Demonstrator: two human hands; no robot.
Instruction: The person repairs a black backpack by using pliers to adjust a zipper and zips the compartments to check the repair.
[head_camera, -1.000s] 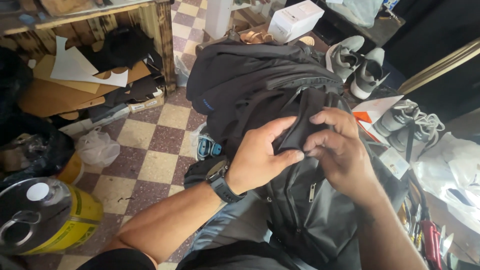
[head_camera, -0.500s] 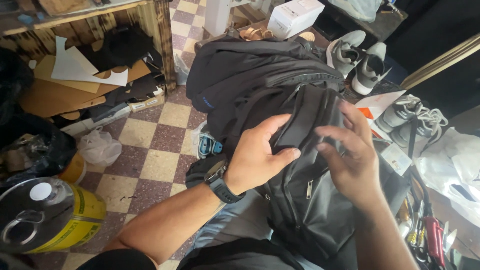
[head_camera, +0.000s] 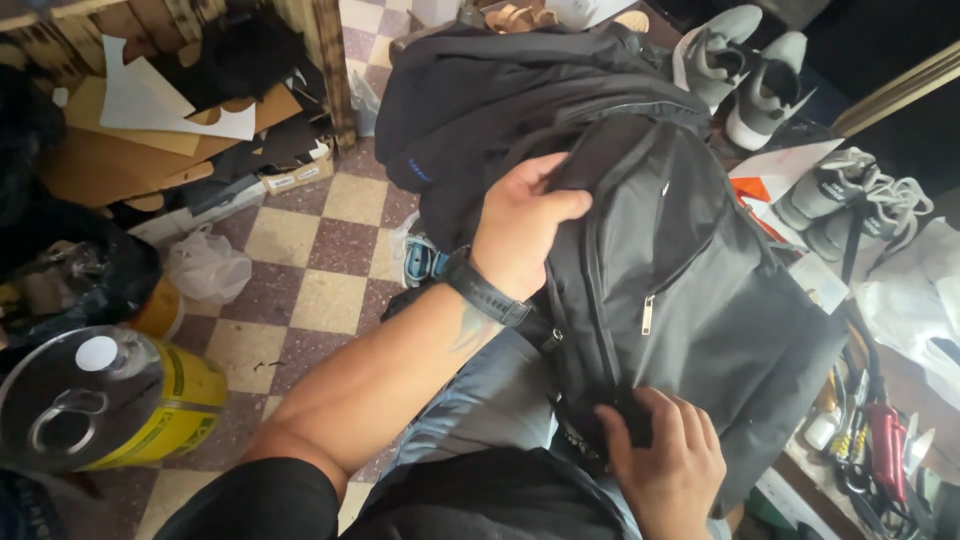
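Note:
A black backpack (head_camera: 690, 270) lies across my lap, its front pocket with a small metal zipper pull (head_camera: 648, 316) facing up. My left hand (head_camera: 525, 228), with a black watch on the wrist, grips the fabric at the backpack's upper left edge. My right hand (head_camera: 665, 470) clutches the backpack's lower edge near my lap, fingers curled into the black material. A second dark bag or garment (head_camera: 480, 90) is bunched up behind the backpack.
Grey sneakers (head_camera: 745, 60) and another pair (head_camera: 850, 200) sit at the right. A yellow metal can (head_camera: 110, 400) stands at lower left on the checkered floor (head_camera: 300, 270). Cardboard and paper scraps (head_camera: 150, 120) fill a wooden shelf. Tools (head_camera: 880, 450) lie at lower right.
My right hand has left the top of the backpack and dropped to its lower edge. My left hand keeps its hold near the top. The front pocket is now uncovered.

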